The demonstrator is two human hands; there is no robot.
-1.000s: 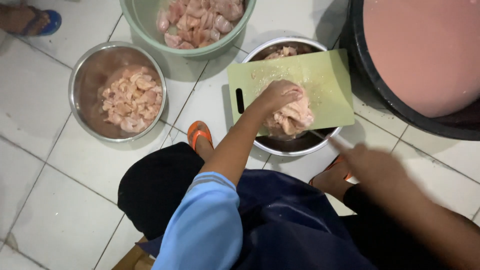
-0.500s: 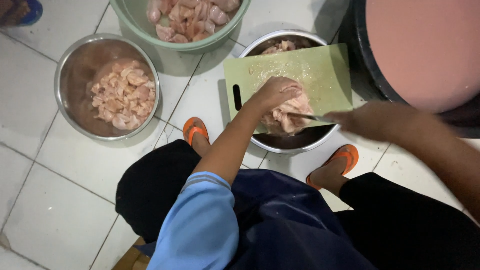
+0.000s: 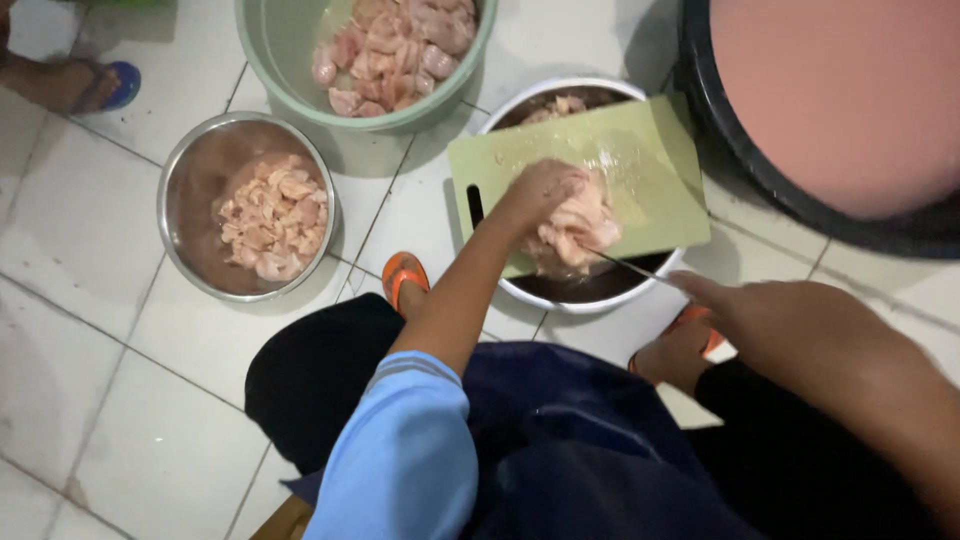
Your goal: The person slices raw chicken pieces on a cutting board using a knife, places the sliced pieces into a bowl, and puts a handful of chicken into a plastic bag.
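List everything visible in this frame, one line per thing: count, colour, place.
cutting board: 1, light green, resting across the white bowl
white bowl: 1, under the board
raw meat piece: 1, pale pink, on the board's near edge
knife: 1, thin blade at the meat
steel bowl: 1, left, holds cut meat
green basin: 1, top, holds meat pieces
dark tub: 1, pinkish liquid, right
orange sandals: 2, on tiled floor
another person's foot: 1, blue sandal, top left
left hand: on the meat
right hand: holds the knife
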